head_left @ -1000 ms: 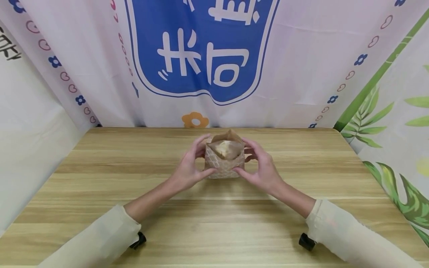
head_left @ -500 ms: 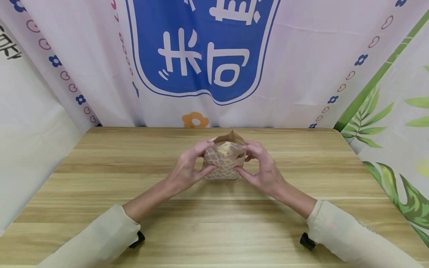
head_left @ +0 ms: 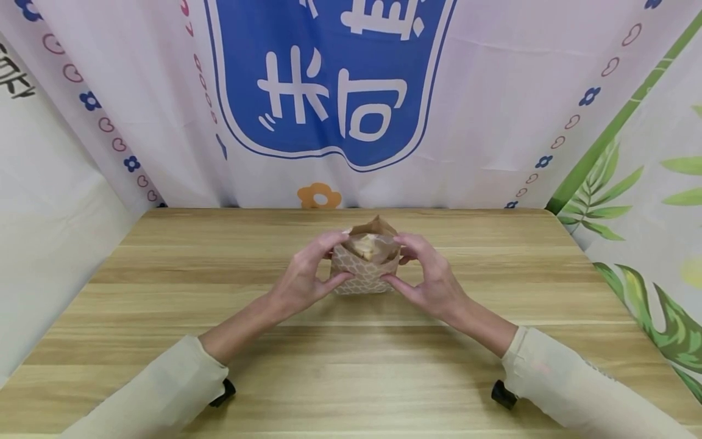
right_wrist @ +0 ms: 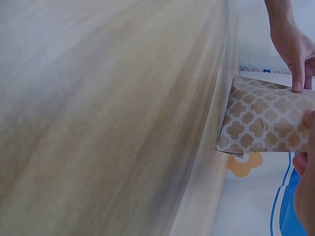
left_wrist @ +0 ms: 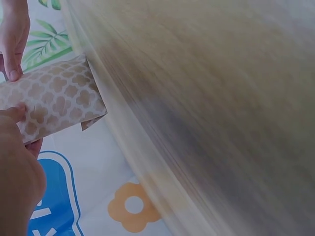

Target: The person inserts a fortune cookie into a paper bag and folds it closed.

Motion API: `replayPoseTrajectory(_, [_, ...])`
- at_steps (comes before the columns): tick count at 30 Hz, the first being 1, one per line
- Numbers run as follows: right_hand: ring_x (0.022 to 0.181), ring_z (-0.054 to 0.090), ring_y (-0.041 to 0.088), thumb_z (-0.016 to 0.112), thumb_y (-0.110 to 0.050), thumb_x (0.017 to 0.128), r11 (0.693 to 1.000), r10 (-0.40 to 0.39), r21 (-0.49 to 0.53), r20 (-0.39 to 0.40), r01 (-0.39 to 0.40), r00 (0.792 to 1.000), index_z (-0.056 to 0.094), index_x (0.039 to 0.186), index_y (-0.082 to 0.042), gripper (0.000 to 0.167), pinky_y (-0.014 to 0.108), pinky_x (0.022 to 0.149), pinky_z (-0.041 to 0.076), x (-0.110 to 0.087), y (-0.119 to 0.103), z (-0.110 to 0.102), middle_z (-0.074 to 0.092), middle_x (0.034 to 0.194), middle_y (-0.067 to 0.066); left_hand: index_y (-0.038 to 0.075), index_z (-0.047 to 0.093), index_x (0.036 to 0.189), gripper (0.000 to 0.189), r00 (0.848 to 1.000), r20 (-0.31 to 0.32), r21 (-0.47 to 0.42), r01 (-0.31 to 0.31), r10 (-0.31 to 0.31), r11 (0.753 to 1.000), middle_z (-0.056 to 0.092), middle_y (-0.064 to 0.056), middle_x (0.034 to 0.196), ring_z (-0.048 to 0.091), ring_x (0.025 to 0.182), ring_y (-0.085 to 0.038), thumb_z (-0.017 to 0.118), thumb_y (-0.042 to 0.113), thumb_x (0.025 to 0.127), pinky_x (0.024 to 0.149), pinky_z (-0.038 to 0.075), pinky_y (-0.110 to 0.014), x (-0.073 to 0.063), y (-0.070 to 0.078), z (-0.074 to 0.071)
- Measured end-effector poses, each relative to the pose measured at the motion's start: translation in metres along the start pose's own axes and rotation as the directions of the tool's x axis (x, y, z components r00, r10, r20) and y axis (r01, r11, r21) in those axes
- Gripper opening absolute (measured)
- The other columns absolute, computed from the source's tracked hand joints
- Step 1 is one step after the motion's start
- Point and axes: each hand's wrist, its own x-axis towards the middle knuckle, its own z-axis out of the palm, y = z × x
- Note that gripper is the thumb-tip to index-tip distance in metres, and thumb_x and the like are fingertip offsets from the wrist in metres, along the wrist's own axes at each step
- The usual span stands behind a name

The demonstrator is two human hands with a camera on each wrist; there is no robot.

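Observation:
A brown paper bag [head_left: 364, 274] with a white lattice pattern stands on the table near its back edge, mouth up and spread. Inside the mouth shows something pale and yellowish [head_left: 366, 246], too unclear to name. My left hand [head_left: 304, 274] grips the bag's left side, thumb on the front and fingers at the upper rim. Mirroring it, my right hand [head_left: 428, 271] holds the right side the same way. In both wrist views the patterned front of the bag [left_wrist: 54, 98] shows between the two thumbs; the bag hides some fingertips.
The wooden table [head_left: 351, 378] extends in front of and to both sides of the bag. A printed curtain [head_left: 482, 158] hangs right behind its back edge. Leaf-patterned cloth [head_left: 647, 231] borders the right side, white cloth [head_left: 49, 231] the left.
My left fingers have come up onto the bag's rim, and the right fingers sit slightly lower. The bag's front rim rose, then opened again a little. The bag stays in place.

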Motion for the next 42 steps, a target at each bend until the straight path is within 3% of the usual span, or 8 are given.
replayPoseTrajectory(13, [0.09, 0.068, 0.031, 0.093, 0.01, 0.06, 1.0, -0.02, -0.01, 0.005, 0.02, 1.0, 0.054, 0.13, 0.013, 0.08, 0.029, 0.072, 0.062, 0.0, 0.0, -0.003, 0.061, 0.123, 0.028, -0.003, 0.055, 0.127, 0.073, 0.999, 0.011, 0.072, -0.045, 0.044, 0.996, 0.06, -0.027, 0.125, 0.07, 0.099, -0.037, 0.093, -0.008, 0.066, 0.082, 0.062, -0.03, -0.002, 0.0, -0.002])
replayPoseTrajectory(16, [0.09, 0.068, 0.031, 0.093, 0.01, 0.06, 1.0, -0.026, -0.016, 0.008, 0.026, 1.0, 0.055, 0.13, 0.013, 0.08, 0.029, 0.072, 0.062, 0.0, -0.001, -0.003, 0.061, 0.124, 0.028, -0.002, 0.056, 0.125, 0.07, 0.997, 0.021, 0.109, -0.07, 0.068, 0.992, 0.06, -0.027, 0.126, 0.07, 0.103, -0.039, 0.094, -0.005, 0.066, 0.086, 0.061, -0.033, -0.002, 0.0, -0.003])
replayPoseTrajectory(23, [0.091, 0.068, 0.031, 0.093, 0.011, 0.06, 1.0, -0.017, -0.002, 0.002, 0.017, 1.0, 0.055, 0.13, 0.013, 0.08, 0.03, 0.073, 0.062, -0.001, -0.001, -0.002, 0.061, 0.124, 0.028, -0.001, 0.061, 0.125, 0.062, 0.988, 0.068, 0.162, -0.147, 0.137, 0.976, 0.06, -0.025, 0.132, 0.072, 0.099, -0.033, 0.092, 0.0, 0.071, 0.082, 0.062, -0.031, -0.004, 0.0, -0.003])
replayPoseTrajectory(33, [0.09, 0.067, 0.03, 0.093, 0.008, 0.061, 1.0, -0.023, -0.011, 0.013, 0.023, 1.0, 0.056, 0.131, 0.012, 0.079, 0.028, 0.072, 0.061, 0.0, 0.0, -0.003, 0.061, 0.125, 0.027, -0.003, 0.057, 0.123, 0.063, 0.999, 0.049, 0.106, -0.029, 0.024, 0.994, 0.059, -0.027, 0.131, 0.071, 0.104, -0.038, 0.092, -0.003, 0.07, 0.087, 0.061, -0.031, 0.0, 0.004, -0.005])
replayPoseTrajectory(42, [0.094, 0.068, 0.028, 0.089, -0.013, 0.073, 0.999, 0.013, -0.051, 0.105, -0.008, 0.994, 0.058, 0.128, 0.008, 0.067, 0.03, 0.074, 0.062, 0.005, -0.003, -0.009, 0.057, 0.133, 0.028, 0.001, 0.061, 0.111, 0.053, 0.994, 0.106, 0.137, -0.012, -0.003, 0.991, 0.06, -0.026, 0.129, 0.071, 0.104, -0.038, 0.095, 0.007, 0.071, 0.088, 0.061, -0.038, 0.008, 0.006, -0.011])
